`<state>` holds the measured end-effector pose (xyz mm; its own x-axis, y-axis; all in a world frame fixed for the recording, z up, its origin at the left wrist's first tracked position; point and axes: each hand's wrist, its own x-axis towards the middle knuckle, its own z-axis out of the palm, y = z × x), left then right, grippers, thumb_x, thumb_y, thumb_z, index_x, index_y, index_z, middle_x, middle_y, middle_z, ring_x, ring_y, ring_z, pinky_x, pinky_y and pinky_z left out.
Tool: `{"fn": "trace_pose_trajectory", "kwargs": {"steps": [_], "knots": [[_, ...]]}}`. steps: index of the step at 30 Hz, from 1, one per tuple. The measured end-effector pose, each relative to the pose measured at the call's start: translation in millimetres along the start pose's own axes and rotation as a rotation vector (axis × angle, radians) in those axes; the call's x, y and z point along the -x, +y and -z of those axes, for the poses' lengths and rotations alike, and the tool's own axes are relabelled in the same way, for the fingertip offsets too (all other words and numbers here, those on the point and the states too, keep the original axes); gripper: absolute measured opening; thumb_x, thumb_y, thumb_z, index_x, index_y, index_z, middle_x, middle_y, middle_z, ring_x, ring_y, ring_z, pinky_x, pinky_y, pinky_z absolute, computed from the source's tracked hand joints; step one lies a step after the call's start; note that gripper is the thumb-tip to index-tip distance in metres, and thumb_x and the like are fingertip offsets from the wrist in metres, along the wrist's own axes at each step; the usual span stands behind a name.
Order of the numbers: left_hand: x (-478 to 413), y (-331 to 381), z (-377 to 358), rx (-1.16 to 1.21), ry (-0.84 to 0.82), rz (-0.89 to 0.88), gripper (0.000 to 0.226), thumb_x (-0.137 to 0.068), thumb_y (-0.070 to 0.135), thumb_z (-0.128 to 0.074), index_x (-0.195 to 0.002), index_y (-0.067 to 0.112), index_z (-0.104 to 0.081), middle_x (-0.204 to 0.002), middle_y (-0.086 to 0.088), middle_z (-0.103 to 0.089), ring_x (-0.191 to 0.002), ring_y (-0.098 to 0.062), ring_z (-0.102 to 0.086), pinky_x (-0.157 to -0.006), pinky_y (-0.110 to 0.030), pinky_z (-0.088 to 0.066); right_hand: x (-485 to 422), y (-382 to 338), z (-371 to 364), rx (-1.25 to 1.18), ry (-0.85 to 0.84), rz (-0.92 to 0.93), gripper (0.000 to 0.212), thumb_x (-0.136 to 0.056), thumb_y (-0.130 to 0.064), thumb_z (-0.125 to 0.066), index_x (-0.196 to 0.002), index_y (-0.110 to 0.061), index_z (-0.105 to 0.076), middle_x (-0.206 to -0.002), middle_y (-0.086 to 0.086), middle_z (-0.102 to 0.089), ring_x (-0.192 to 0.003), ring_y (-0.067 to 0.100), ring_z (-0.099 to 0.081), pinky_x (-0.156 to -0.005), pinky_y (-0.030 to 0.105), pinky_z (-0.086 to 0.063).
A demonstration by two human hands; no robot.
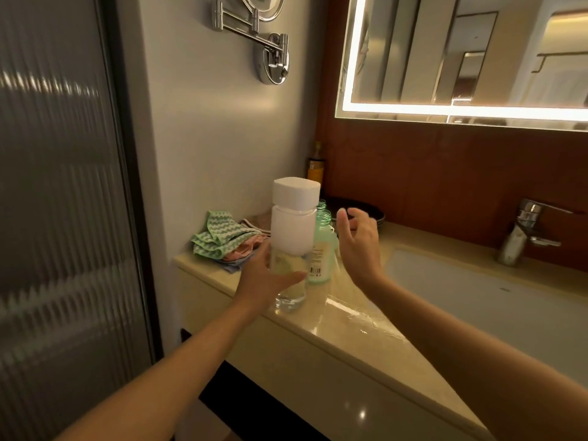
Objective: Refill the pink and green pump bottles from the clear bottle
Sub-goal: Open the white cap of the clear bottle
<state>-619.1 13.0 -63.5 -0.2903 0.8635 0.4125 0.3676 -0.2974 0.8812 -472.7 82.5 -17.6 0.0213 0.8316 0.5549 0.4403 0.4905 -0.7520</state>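
A tall clear bottle [294, 230] with a white cap stands upright on the beige counter [343, 316]. My left hand [265, 278] wraps around its lower part, thumb across the front. Right behind it stands a green bottle [323, 249] with a bare threaded neck and a label; a second green threaded neck shows behind that one. My right hand [358, 241] hovers just right of the green bottle, fingers loosely spread and holding nothing. I see no pink bottle; it may be hidden behind the clear one.
Folded cloths [222, 241] in green, pink and blue lie at the counter's left end. A dark dish [366, 208] and an orange bottle [315, 168] sit by the back wall. The sink [477, 300] and faucet [521, 233] are to the right.
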Motion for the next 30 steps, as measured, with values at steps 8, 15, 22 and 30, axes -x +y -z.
{"fn": "trace_pose_trajectory", "kwargs": {"steps": [8,15,22,30], "knots": [[8.4,10.5,-42.5,-0.006,-0.111,0.001,0.069,-0.067,0.029,-0.081,-0.127,0.026,-0.046,-0.113,0.005,-0.060,-0.104,-0.012,-0.054,-0.080,-0.021,-0.044,-20.9,-68.5,44.9,0.065,-0.252,0.099,0.067,-0.079,-0.064,-0.051,-0.129,-0.020,-0.046,-0.129,0.004,-0.052,-0.112,0.019,-0.053,-0.086,0.031,-0.049],[5.7,5.9,-47.0,-0.047,-0.101,-0.008,0.073,-0.065,0.035,-0.081,-0.128,0.028,-0.045,-0.112,0.004,-0.060,-0.104,-0.012,-0.056,-0.085,-0.029,-0.047,-33.4,-80.2,57.3,0.181,-0.483,0.095,0.067,-0.082,-0.040,-0.066,-0.138,-0.017,-0.040,-0.136,0.005,-0.048,-0.118,0.020,-0.048,-0.088,0.028,-0.043],[6.9,4.0,-48.5,-0.067,-0.090,0.000,0.071,-0.066,0.036,-0.080,-0.127,0.029,-0.045,-0.115,0.000,-0.061,-0.106,-0.015,-0.056,-0.086,-0.030,-0.047,-34.7,-89.9,59.2,0.481,-0.447,0.168,0.083,-0.076,-0.070,-0.048,-0.142,-0.024,-0.029,-0.147,0.007,-0.031,-0.131,0.029,-0.037,-0.102,0.047,-0.041],[7.4,3.4,-49.1,-0.073,-0.080,-0.001,0.070,-0.066,0.036,-0.080,-0.127,0.028,-0.046,-0.115,-0.003,-0.062,-0.104,-0.015,-0.057,-0.083,-0.028,-0.046,-36.1,-88.4,56.3,0.581,-0.456,0.212,0.059,-0.083,-0.055,-0.055,-0.128,-0.018,-0.048,-0.130,0.009,-0.042,-0.109,0.021,-0.042,-0.090,0.032,-0.043]]}}
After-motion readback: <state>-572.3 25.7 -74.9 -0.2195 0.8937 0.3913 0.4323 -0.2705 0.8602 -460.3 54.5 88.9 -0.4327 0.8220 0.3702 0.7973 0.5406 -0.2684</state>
